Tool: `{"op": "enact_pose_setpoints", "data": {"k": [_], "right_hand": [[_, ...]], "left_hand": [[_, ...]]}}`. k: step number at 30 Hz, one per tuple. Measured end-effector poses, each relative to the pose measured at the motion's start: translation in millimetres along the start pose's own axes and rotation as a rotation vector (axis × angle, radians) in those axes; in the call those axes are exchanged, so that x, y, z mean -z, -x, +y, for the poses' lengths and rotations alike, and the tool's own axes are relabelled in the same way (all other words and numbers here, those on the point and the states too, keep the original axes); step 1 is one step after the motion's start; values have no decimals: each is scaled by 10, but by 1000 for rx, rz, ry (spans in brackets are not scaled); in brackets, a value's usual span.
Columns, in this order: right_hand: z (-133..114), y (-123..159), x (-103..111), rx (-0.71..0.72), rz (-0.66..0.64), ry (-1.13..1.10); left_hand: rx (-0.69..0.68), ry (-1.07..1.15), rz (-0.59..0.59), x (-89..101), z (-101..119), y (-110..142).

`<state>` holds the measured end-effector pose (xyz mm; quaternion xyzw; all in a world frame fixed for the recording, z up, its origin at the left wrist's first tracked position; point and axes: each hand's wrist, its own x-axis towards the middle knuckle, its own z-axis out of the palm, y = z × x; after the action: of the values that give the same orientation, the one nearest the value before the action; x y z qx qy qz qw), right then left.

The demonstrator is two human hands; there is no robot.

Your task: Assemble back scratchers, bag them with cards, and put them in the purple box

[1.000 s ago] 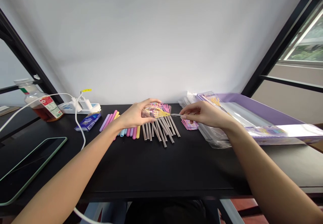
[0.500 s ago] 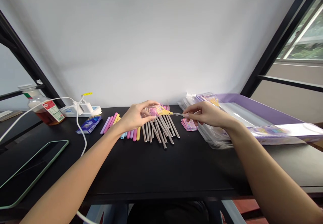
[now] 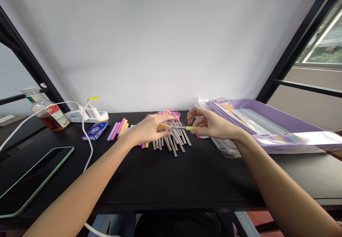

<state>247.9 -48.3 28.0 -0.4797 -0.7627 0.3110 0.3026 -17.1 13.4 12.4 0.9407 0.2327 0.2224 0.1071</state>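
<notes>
A back scratcher (image 3: 178,127) with a yellow claw head, metal rod and yellow handle is held level between my hands. My left hand (image 3: 145,128) is closed around its claw end, partly hiding it. My right hand (image 3: 215,125) pinches the yellow handle, its upper fingers raised and curled. Below lies a fanned pile of metal rods (image 3: 175,142) with pink claw heads (image 3: 171,113) at the far end. Pastel handles (image 3: 117,129) lie left of the pile, some covered by my left hand. Pink cards (image 3: 202,136) peek out under my right hand.
Clear plastic bags (image 3: 226,148) lie beside a purple box (image 3: 272,114), where a bagged yellow back scratcher (image 3: 237,116) rests. To the left are a blue packet (image 3: 96,130), a power strip (image 3: 103,116) with white cables, a bottle (image 3: 52,117) and a phone (image 3: 40,176).
A yellow handle now shows on the rod's right end, in my right hand. My left hand has moved slightly down and right, and the pink item formerly in it is gone from its grip.
</notes>
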Motion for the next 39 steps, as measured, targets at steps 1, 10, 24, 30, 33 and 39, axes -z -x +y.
{"op": "enact_pose_setpoints", "data": {"k": [1, 10, 24, 30, 33, 39], "right_hand": [[7, 1, 2, 10, -9, -49], [60, -33, 20, 73, 119, -179], [-43, -82, -227, 78, 297, -63], [-12, -11, 23, 37, 267, -225], [-15, 10, 60, 23, 271, -259], [-18, -92, -169, 101, 209, -196]], "left_hand": [[-8, -130, 17, 11, -7, -1], [-182, -880, 172, 98, 18, -41], [-14, -767, 138, -101, 180, -89], [229, -706, 49, 58, 118, -64], [257, -682, 46, 67, 100, -59], [194, -613, 20, -58, 219, -90]]}}
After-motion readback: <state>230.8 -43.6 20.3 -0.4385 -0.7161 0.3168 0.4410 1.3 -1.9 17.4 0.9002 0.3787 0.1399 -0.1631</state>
